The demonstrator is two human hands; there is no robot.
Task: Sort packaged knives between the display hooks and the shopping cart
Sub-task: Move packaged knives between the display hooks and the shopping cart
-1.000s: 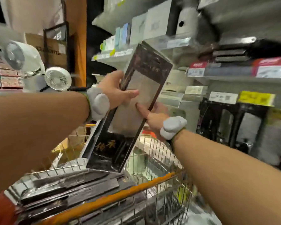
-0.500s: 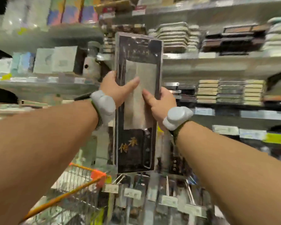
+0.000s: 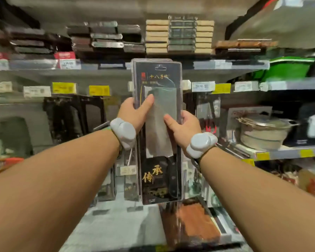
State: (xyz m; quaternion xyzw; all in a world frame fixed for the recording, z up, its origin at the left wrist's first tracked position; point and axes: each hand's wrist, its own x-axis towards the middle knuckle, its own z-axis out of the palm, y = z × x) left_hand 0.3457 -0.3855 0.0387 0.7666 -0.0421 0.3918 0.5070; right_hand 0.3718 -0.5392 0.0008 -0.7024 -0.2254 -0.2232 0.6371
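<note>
I hold one packaged knife (image 3: 158, 135) upright in front of the shelves: a black card with gold characters, a clear blister over a broad cleaver blade, and a hang hole at the top. My left hand (image 3: 135, 111) grips its left edge, thumb across the blade window. My right hand (image 3: 185, 126) grips the right edge, thumb on the front. More packaged knives (image 3: 71, 115) hang in a dark row on display hooks to the left behind it, and others (image 3: 129, 180) hang lower, just behind the pack. The shopping cart (image 3: 0, 164) shows only as an orange sliver at the left edge.
Stacked boxed knives and boards (image 3: 178, 33) fill the upper shelf. Price tags (image 3: 64, 87) line the shelf rails. A steel pot with lid (image 3: 262, 131) sits on the right shelf, a green item (image 3: 287, 68) above it. A brown board (image 3: 195, 222) lies on the low shelf.
The view has swung right from the cart to the shelves. Both hands carried the pack up from the cart, turned it upright and brought it in front of the hanging knives.
</note>
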